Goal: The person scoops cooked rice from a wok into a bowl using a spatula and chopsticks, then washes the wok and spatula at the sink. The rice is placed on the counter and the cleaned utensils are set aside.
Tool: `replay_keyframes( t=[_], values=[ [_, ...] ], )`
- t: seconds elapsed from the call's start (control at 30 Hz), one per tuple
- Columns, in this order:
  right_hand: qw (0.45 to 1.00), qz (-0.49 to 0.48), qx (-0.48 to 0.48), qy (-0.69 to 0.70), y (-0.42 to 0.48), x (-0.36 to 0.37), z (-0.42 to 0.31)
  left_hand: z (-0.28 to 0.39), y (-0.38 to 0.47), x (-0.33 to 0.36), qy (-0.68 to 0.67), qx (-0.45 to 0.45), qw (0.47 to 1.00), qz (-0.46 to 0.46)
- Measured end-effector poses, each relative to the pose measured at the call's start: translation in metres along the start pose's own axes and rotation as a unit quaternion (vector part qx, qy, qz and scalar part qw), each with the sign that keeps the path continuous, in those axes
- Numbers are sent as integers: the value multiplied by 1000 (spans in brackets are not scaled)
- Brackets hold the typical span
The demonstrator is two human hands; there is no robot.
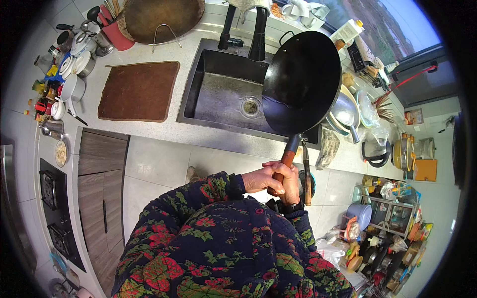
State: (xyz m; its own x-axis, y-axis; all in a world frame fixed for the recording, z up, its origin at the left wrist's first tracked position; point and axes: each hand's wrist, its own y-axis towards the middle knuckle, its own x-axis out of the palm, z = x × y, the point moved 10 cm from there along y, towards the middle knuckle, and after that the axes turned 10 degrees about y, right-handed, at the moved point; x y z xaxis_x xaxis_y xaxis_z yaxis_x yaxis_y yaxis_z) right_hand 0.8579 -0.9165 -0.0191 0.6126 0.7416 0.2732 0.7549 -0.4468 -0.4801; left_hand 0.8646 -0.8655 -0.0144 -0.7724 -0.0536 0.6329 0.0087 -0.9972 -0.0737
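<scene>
A black wok (302,82) is tilted over the right side of the dark sink (227,93), its inside facing me. Its wooden handle (288,158) points toward me, and both hands wrap around it. My left hand (263,178), as its sleeve comes from the picture's left, overlaps my right hand (290,182) at the handle; the fingers partly hide each other. A black faucet (257,37) stands behind the sink. Just right of the hands, a wooden-handled utensil (307,175) hangs down at the counter's front edge.
Left of the sink lies a brown board or mat (139,91). A large round board (160,18) leans behind it. Pots and jars crowd the far left, near a gas stove (59,212). Right of the sink are a cloth (328,149), bowls with a ladle (344,111), and a kettle (376,152).
</scene>
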Motion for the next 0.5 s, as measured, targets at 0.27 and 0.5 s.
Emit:
replay_keyframes(
  t=[0.27, 0.5],
  values=[
    [1000, 6, -2, -18, -15, -16, -16, 2, 11, 22, -23, 7, 1000, -18],
    [999, 8, -37, -12, -26, -23, -26, -3, 16, 35, -11, 4, 999, -33]
  ],
)
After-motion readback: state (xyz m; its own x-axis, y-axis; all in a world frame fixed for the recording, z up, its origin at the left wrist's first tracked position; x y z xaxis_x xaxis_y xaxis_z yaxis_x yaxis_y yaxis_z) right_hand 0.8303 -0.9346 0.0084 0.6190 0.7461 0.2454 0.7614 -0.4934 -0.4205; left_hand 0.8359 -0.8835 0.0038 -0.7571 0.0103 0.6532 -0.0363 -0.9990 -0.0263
